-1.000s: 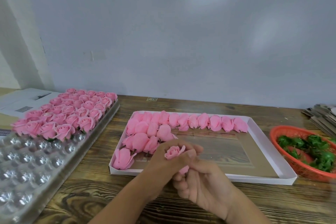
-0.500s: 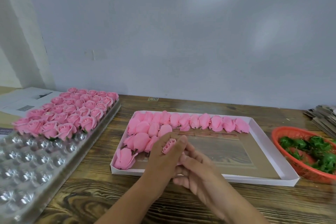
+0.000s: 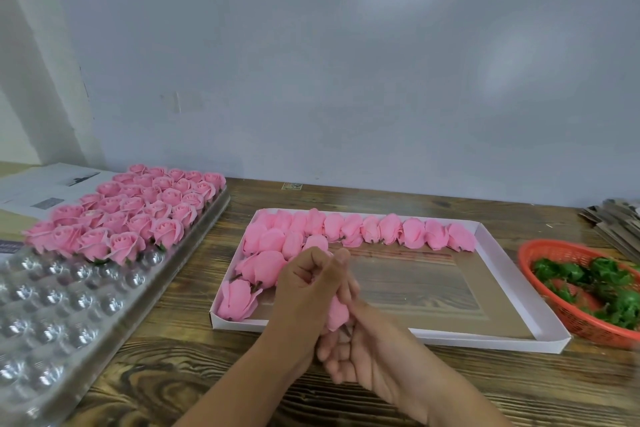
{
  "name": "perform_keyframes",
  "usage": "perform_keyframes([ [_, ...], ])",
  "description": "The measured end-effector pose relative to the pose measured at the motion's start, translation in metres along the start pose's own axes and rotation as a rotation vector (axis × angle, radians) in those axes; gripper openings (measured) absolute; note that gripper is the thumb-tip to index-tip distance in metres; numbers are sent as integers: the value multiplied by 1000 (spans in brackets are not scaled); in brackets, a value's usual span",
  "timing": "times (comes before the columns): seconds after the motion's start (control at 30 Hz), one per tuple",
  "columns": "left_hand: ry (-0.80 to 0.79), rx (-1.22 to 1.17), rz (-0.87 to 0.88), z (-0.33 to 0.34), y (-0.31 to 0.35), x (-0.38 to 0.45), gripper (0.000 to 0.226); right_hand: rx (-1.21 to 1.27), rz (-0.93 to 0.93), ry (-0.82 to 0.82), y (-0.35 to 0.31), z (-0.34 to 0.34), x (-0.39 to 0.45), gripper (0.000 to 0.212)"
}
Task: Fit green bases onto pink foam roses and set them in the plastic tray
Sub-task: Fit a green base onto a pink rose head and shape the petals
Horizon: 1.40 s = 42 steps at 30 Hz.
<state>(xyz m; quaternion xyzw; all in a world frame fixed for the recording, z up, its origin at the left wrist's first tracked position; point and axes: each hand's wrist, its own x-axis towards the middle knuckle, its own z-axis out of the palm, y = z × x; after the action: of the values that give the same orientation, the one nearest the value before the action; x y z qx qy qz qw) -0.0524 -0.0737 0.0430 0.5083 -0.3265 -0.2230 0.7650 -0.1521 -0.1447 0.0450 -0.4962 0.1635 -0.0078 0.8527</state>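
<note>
Both hands meet over the near edge of the white box [image 3: 491,253]. My left hand [image 3: 304,295] is curled round a pink foam rose [image 3: 337,314], of which only a bit shows between the hands. My right hand [image 3: 367,347] pinches at the rose's lower end from below; whether a green base is there is hidden. Loose pink roses [image 3: 349,229] lie in the box along its far and left sides. The clear plastic tray [image 3: 69,315] at left carries several finished roses [image 3: 138,208] in its far half. Green bases [image 3: 595,284] fill an orange basket [image 3: 547,250] at right.
The work goes on at a wooden table [image 3: 173,374] against a pale wall. Papers [image 3: 41,187] lie at the far left behind the tray. A stack of flat grey card pieces [image 3: 620,222] sits at the far right behind the basket.
The rose was held up with its bloom showing above my left fingers; now it is tipped down and mostly enclosed between both hands, which have closed tighter together.
</note>
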Motion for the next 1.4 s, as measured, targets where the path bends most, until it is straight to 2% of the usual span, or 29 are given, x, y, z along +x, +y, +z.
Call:
perform_keyframes([
  [0.13,77,-28,-5,-1,0,2,42,-20,-123,144,1,1,6,32],
  [0.27,115,-17,2,0,1,4,37,43,-183,116,2,-3,3,31],
  [0.37,109,151,81,-3,0,4,42,71,-201,136,1,-6,2,30],
  [0.47,78,444,230,-7,-1,4,47,141,-189,134,-2,-9,1,29],
  [0.53,97,549,315,-9,-2,4,49,137,-149,101,-4,-9,-1,26],
  [0.63,126,599,383,-9,-4,4,46,130,-88,67,-5,-7,-3,21],
  [0.77,134,609,404,-10,-3,4,40,119,-66,54,-7,-5,-5,29],
  [0.9,183,567,353,-10,-3,6,48,-60,-77,136,-11,-3,-9,34],
  [0.97,191,555,335,-11,-3,7,54,-258,-123,233,-19,-4,-14,34],
  [1.07,222,532,281,-12,-4,9,55,-559,-304,480,-42,-23,-27,25],
  [1.23,245,513,218,-14,-6,12,53,-699,-466,971,-95,-101,-67,15],
  [1.33,222,486,166,-12,-5,11,56,-1119,-312,1279,-113,-166,-87,10],
  [1.4,215,469,151,-11,-3,10,58,-1302,-66,1348,-121,-201,-92,7],
])
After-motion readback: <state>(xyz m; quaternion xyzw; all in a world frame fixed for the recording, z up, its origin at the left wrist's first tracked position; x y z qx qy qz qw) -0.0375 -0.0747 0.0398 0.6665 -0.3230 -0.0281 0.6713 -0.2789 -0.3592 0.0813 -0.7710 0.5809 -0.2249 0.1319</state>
